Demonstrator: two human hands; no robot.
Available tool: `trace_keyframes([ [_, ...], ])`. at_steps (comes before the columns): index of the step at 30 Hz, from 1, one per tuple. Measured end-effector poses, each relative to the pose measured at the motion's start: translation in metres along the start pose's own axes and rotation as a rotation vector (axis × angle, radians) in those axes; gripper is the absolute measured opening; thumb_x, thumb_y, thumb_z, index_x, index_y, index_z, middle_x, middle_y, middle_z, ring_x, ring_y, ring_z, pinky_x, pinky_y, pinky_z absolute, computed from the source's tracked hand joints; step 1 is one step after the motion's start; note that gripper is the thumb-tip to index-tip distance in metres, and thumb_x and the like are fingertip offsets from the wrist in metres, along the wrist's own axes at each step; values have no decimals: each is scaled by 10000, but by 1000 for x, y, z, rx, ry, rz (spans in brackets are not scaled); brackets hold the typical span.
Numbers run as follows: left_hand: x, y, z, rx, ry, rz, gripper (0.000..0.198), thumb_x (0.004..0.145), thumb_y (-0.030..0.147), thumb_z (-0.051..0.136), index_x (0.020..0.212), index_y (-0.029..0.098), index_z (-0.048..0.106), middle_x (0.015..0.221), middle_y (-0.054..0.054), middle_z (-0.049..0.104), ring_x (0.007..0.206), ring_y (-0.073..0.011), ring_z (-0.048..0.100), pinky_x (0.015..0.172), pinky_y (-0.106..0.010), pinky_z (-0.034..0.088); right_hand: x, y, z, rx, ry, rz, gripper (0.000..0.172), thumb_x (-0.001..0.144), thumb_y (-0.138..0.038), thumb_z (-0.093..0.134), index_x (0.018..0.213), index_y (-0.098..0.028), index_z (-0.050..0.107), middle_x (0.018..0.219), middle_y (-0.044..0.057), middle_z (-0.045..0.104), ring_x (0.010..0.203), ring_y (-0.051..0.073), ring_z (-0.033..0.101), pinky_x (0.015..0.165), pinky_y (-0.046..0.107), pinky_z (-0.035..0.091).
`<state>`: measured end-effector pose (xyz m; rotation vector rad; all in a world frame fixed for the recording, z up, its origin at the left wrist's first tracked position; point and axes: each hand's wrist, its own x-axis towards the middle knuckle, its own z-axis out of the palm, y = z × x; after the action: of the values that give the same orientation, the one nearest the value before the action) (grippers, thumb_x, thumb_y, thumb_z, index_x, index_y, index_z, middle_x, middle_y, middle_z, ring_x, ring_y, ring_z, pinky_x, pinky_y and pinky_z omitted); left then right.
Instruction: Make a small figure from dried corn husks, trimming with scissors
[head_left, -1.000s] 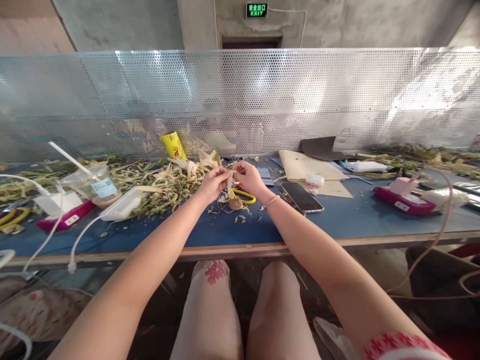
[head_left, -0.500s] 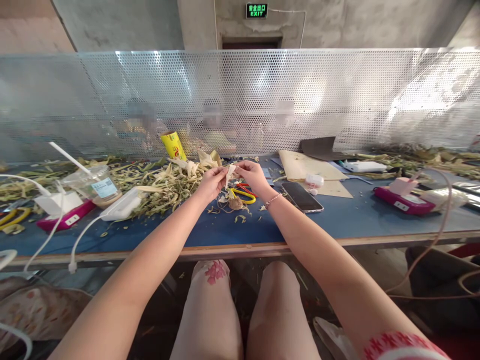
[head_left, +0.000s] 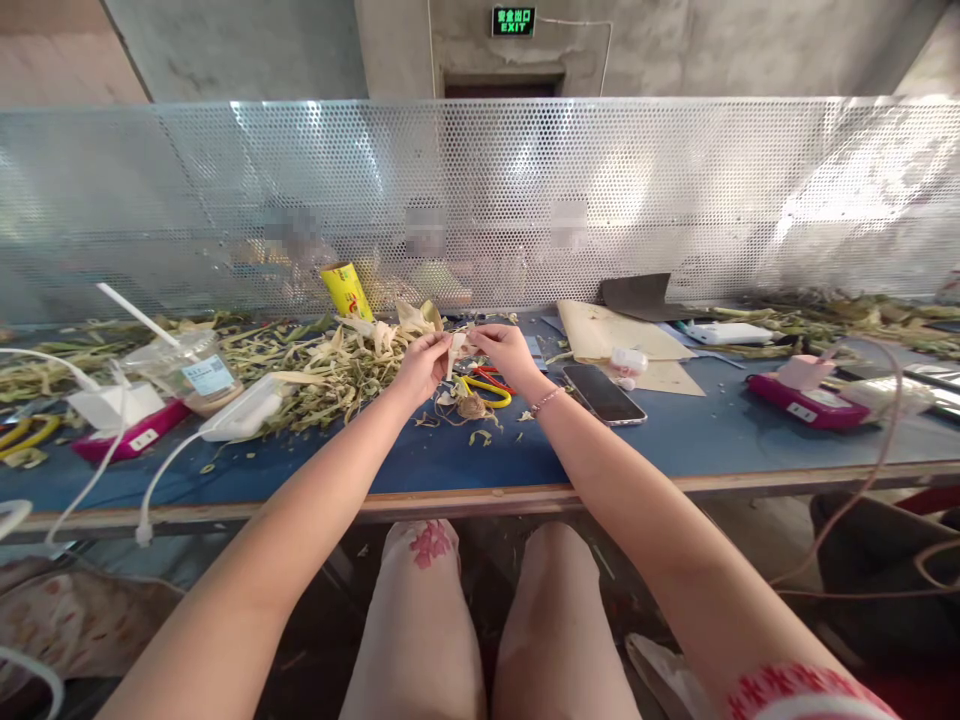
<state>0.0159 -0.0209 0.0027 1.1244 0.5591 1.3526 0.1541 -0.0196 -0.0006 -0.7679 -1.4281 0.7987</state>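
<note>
Above the blue table (head_left: 675,440) my left hand (head_left: 421,365) and my right hand (head_left: 508,352) pinch the two ends of a small pale strip of dried husk (head_left: 456,347) between their fingertips. Both hands are closed on it, close together. Below them lie a small brown knot of fibres (head_left: 471,406) and yellow-handled scissors (head_left: 489,388). A heap of dried leaves and husks (head_left: 330,360) spreads to the left of my left hand.
A phone (head_left: 604,394), a sheet of brown paper (head_left: 611,335), a pink device (head_left: 806,400) and cables lie right. A plastic cup (head_left: 184,368), white charger (head_left: 244,410) and another pink device (head_left: 131,438) lie left. A perforated metal screen (head_left: 480,200) backs the table.
The husk strip hung down between my hands a second ago; now it is held shorter and higher between the fingertips. My hands have shifted only slightly.
</note>
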Motion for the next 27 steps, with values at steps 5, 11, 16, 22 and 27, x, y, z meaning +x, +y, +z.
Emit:
trace_keyframes([
  [5,-6,5,5,49,17,-13,116,619,134,672,625,125,557,496,42,535,438,-42,487,453,-170,391,-2,-2,1,-112,27,-44,167,671,-309,568,692,-164,648,659,12,639,601,119,551,624,266,454],
  [11,-6,3,6,65,17,-11,123,566,120,706,633,99,604,554,19,576,506,-42,518,508,-165,413,-4,4,8,-167,107,-67,146,672,-293,559,692,-166,628,647,10,629,611,124,549,627,269,451],
  [16,-4,2,4,51,52,-19,103,576,97,701,620,95,608,563,9,588,516,-39,525,526,-161,415,-6,5,11,-119,129,-43,166,660,-315,572,688,-160,626,661,14,628,625,121,543,628,261,444],
  [22,-1,3,2,4,88,-58,101,613,55,663,577,106,584,552,-2,603,529,-60,560,567,-180,461,-3,6,7,-56,77,4,227,687,-369,531,706,-164,627,644,8,602,601,122,529,589,256,437],
  [27,-2,5,4,-58,82,-92,105,641,41,631,582,118,592,546,1,615,502,-57,557,562,-169,481,-3,7,6,-164,123,-68,249,738,-376,473,738,-175,620,672,10,605,628,133,530,613,262,436],
])
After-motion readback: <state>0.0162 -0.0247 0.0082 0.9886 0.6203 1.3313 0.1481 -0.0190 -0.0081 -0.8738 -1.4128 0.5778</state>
